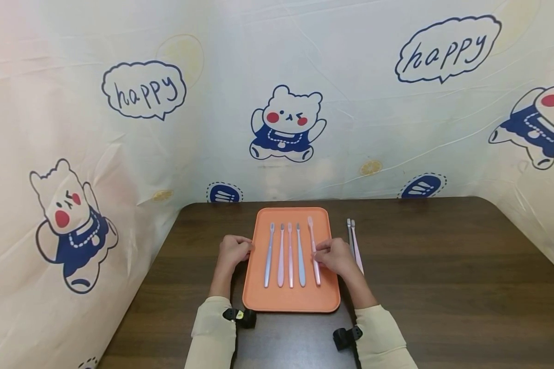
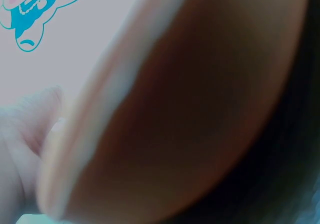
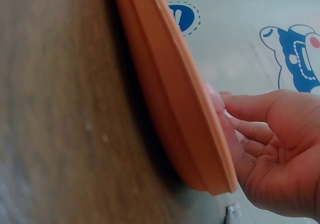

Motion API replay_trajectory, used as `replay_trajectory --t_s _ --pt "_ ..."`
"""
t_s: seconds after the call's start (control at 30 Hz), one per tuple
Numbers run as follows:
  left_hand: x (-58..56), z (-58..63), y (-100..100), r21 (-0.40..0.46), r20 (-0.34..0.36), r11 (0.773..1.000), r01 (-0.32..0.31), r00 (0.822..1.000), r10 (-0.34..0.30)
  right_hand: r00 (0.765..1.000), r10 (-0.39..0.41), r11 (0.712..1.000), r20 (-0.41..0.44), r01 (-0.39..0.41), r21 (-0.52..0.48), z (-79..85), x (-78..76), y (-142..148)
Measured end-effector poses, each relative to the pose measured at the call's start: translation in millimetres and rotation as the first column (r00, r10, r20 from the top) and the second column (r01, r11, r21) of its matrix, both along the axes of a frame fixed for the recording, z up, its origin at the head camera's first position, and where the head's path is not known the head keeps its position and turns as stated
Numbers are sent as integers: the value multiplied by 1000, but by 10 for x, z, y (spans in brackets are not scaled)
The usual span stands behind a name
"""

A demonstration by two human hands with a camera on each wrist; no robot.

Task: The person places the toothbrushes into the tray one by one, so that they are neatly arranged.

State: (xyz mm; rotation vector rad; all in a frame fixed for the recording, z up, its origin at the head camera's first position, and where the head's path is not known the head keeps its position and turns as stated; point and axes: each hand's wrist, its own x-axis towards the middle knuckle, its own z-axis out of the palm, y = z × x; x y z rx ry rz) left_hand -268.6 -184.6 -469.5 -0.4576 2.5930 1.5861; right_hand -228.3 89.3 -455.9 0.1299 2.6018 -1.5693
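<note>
An orange tray (image 1: 291,302) lies on the table with several toothbrushes in a row on it, heads toward the far side. My left hand (image 1: 233,250) grips the tray's left rim; in the left wrist view the hand (image 2: 25,154) is partly hidden behind the blurred tray edge. My right hand (image 1: 337,256) reaches over the right rim and pinches a pink toothbrush (image 1: 311,233), rightmost in the row. In the right wrist view, thumb and fingers of that hand (image 3: 280,154) meet just past the tray's side wall (image 3: 175,99).
Two more toothbrushes lie off the tray to its right: a dark grey one (image 1: 350,230) and a pink one (image 1: 356,248), partly behind my right hand. A dark brown wooden table (image 1: 443,287) stretches out on both sides. Behind it hangs a printed cloth (image 1: 360,118).
</note>
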Motion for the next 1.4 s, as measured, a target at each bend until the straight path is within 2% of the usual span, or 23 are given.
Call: replay_trajectory --t_s 0.53,0.7,0.9,1.4 --pt "11 11 3 -1 9 1000 1 1000 -1 1000 -26 999 0 26 44 -24 5 -58" --pt "18 17 2 -2 12 1000 -1 1000 1 1000 -23 996 -12 24 86 -21 11 -78" --pt "12 19 4 4 2 1000 5 1000 -5 999 -11 996 -36 15 88 -50 6 -103" --pt "24 18 10 -7 0 1000 -3 1000 3 997 9 976 -77 8 219 -41 35 -143"
